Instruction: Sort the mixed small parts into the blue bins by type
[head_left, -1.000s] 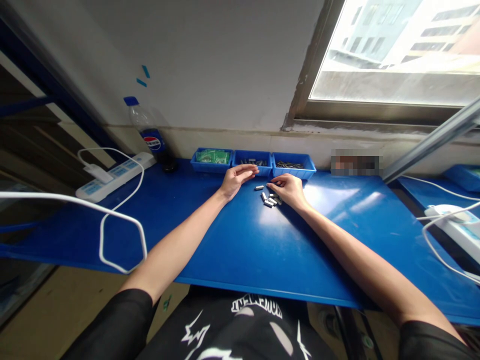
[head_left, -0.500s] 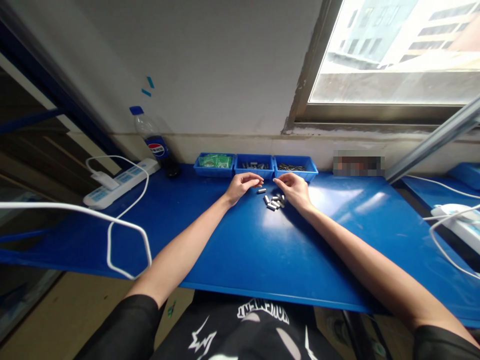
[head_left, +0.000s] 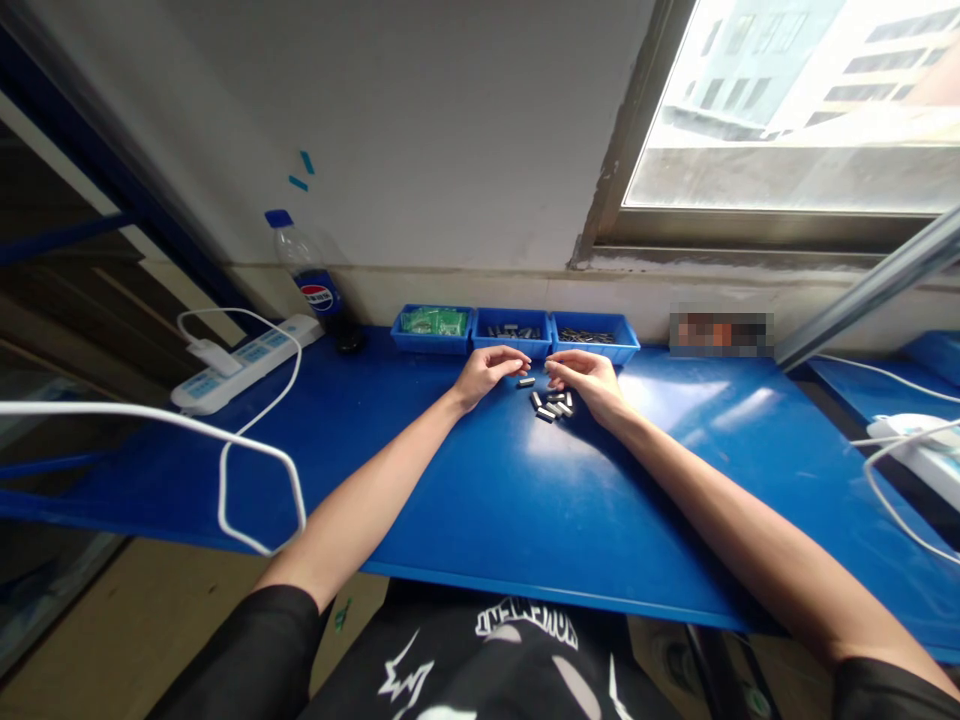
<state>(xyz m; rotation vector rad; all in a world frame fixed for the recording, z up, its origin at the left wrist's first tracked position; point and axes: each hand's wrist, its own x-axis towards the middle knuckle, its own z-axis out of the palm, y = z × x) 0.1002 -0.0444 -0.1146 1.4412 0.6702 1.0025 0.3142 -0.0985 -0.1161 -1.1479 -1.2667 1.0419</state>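
As left hand (head_left: 480, 377) and right hand (head_left: 591, 382) curl apart, grip unclear from here, a knuckle's nudge could scatter the pieces (head_left: 554, 409).

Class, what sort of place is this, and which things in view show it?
Likely a workshop: three blue bins of small items at the back, small metallic pieces loose on a blue table, and a power strip on the left.

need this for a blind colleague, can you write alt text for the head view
Left hand and right hand, fingers curled, nearly meet over a blue table by small shiny pieces. Behind are three blue trays, with a bottle and power strip to the left.
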